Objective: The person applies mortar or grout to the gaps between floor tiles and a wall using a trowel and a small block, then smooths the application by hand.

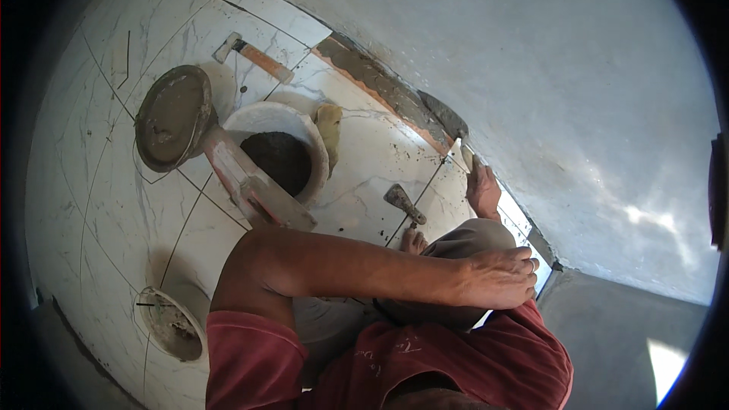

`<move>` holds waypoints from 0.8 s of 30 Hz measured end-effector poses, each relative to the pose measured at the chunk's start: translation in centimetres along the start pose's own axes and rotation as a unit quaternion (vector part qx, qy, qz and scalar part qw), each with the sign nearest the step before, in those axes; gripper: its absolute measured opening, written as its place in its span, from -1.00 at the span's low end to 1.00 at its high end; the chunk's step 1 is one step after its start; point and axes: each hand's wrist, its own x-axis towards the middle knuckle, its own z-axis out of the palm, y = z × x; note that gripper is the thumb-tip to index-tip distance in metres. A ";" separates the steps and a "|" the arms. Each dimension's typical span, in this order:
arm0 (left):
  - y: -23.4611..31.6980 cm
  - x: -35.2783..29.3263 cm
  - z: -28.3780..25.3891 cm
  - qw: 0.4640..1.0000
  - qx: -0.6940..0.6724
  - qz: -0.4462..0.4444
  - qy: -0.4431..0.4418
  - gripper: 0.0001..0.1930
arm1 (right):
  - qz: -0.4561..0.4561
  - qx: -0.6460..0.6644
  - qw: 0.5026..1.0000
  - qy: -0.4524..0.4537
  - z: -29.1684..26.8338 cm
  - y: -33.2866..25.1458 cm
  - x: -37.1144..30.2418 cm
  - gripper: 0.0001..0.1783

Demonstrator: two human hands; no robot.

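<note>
Curled round a trowel [446,115], the right hand [484,191] (can't tell about the left hand [497,277]) is at the tiled floor [380,163]'s wall edge, where one muddy strip [361,72] is bare.

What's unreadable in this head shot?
In the head view:
Right elbow: hidden behind the bare left hand and grey-brown trousered knee.
Grey pointed metal trowel: handle partly covered by the bare right hand.
Dark upright object, far right: cut off by fisheye rim.
Grey mix: surface hides its depth.
</note>
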 end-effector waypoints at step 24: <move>0.3 -0.2 0.4 1.000 0.003 -0.002 -0.005 -0.87 | -0.106 -0.189 0.970 -0.108 -5.3 2.5 3.5 -0.62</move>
